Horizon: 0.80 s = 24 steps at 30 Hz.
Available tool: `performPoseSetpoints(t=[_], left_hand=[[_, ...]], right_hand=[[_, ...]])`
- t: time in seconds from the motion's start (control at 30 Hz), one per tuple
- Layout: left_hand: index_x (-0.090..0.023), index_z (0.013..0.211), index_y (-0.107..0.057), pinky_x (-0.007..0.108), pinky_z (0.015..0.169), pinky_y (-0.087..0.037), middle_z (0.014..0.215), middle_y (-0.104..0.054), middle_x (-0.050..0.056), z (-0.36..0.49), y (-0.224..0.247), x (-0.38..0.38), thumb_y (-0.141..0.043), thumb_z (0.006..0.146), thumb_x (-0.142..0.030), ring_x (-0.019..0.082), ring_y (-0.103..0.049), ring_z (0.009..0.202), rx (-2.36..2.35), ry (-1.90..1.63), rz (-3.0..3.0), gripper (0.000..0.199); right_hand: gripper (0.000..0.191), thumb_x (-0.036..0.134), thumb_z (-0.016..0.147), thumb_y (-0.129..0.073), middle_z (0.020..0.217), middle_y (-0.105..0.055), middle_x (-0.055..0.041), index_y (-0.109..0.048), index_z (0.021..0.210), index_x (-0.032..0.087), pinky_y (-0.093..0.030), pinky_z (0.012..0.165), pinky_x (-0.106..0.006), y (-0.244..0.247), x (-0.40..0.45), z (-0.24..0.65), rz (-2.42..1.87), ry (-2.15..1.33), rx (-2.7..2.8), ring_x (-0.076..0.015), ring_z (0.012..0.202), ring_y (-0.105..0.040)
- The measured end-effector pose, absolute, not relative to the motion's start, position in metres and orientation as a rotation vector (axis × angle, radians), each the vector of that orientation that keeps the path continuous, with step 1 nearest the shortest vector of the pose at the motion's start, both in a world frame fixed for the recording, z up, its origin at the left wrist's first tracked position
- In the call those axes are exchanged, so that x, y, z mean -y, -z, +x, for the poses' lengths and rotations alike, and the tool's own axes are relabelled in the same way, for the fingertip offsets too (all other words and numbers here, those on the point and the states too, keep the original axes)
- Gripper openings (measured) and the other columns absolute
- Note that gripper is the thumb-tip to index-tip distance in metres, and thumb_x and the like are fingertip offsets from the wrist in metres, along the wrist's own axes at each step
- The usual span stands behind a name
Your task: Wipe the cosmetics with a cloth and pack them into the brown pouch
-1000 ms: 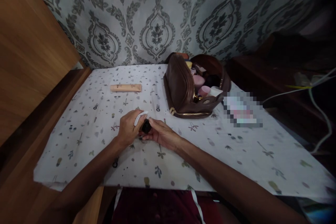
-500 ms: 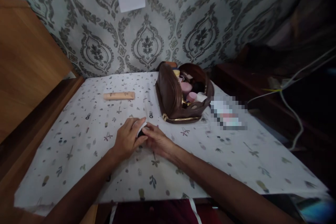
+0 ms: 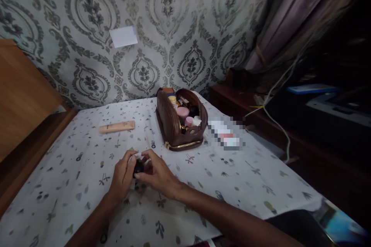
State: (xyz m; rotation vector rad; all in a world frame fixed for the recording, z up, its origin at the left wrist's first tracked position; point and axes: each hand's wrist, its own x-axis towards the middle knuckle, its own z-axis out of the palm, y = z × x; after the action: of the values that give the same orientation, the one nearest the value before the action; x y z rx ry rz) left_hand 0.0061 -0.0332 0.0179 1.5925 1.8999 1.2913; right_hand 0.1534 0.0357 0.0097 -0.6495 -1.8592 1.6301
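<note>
Over the patterned white cloth, my left hand (image 3: 124,173) is closed round a small jar with a black lid (image 3: 138,166) and a pale body, partly hidden by the fingers. My right hand (image 3: 158,173) meets it from the other side, its thumb and fingers curved on the black lid. Behind the hands lies a peach-coloured tube (image 3: 117,126), flat on the cloth. A brown bag (image 3: 172,123) stands beyond my right hand, unzipped, with pink, white and yellow-topped containers inside.
A blurred-out flat item (image 3: 227,134) lies right of the bag. White cables (image 3: 285,135) hang at the right beside dark furniture. A wooden panel (image 3: 26,96) borders the left side. White paper (image 3: 124,36) is on the patterned wall.
The view has shifted, so the bag and tube appear lower and further left. The jar's black lid shows more, and my right hand's fingers have spread around it.
</note>
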Motion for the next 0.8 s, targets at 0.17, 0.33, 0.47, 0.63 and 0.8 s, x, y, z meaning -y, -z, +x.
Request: performPoseSetpoints(t=[0.17, 0.33, 0.47, 0.63, 0.8], left_hand=[[-0.02, 0.102, -0.058, 0.03, 0.079, -0.049, 0.095, -0.066, 0.005, 0.008, -0.011, 0.033, -0.035, 0.098, -0.054, 0.021, -0.063, 0.09, -1.89, -1.308, 1.511, 0.042], [-0.02, 0.103, -0.058, 0.032, 0.084, -0.049, 0.096, -0.066, 0.006, 0.008, -0.007, 0.033, -0.033, 0.097, -0.06, 0.022, -0.062, 0.09, -1.879, -1.267, 1.467, 0.048], [-0.02, 0.102, -0.061, 0.035, 0.094, -0.047, 0.106, -0.067, 0.008, 0.009, -0.008, 0.031, -0.032, 0.095, -0.064, 0.025, -0.06, 0.105, -1.904, -1.314, 1.4, 0.053], [-0.021, 0.103, -0.063, 0.036, 0.092, -0.048, 0.106, -0.068, 0.009, 0.009, -0.01, 0.031, -0.034, 0.096, -0.062, 0.026, -0.061, 0.103, -1.937, -1.299, 1.397, 0.052], [-0.021, 0.101, -0.065, 0.033, 0.081, -0.049, 0.097, -0.069, 0.007, 0.012, -0.015, 0.03, -0.037, 0.096, -0.06, 0.025, -0.063, 0.096, -1.934, -1.258, 1.419, 0.049]], right_hand=[[0.055, 0.026, 0.067, -0.086, 0.106, -0.06, -0.0007, -0.057, 0.114, 0.025, -0.05, 0.079, -0.031, -0.014, -0.037, 0.16, -0.673, -1.294, 2.168, -0.0186, 0.09, -0.06], [0.05, 0.028, 0.073, -0.084, 0.11, -0.065, -0.0068, -0.062, 0.117, 0.021, -0.051, 0.084, -0.034, -0.011, -0.043, 0.17, -0.596, -1.076, 2.365, -0.0224, 0.096, -0.064], [0.052, 0.036, 0.073, -0.084, 0.105, -0.071, -0.0077, -0.066, 0.119, 0.019, -0.051, 0.085, -0.034, -0.011, -0.045, 0.185, -0.581, -1.159, 2.227, -0.0223, 0.095, -0.066], [0.051, 0.043, 0.074, -0.082, 0.104, -0.073, -0.0069, -0.069, 0.118, 0.021, -0.053, 0.078, -0.033, -0.028, -0.056, 0.212, -0.583, -1.351, 1.955, -0.0207, 0.088, -0.067], [0.044, 0.042, 0.077, -0.078, 0.105, -0.073, -0.0047, -0.066, 0.116, 0.023, -0.052, 0.082, -0.035, -0.076, -0.101, 0.246, -0.775, -1.022, 1.758, -0.0218, 0.093, -0.066]])
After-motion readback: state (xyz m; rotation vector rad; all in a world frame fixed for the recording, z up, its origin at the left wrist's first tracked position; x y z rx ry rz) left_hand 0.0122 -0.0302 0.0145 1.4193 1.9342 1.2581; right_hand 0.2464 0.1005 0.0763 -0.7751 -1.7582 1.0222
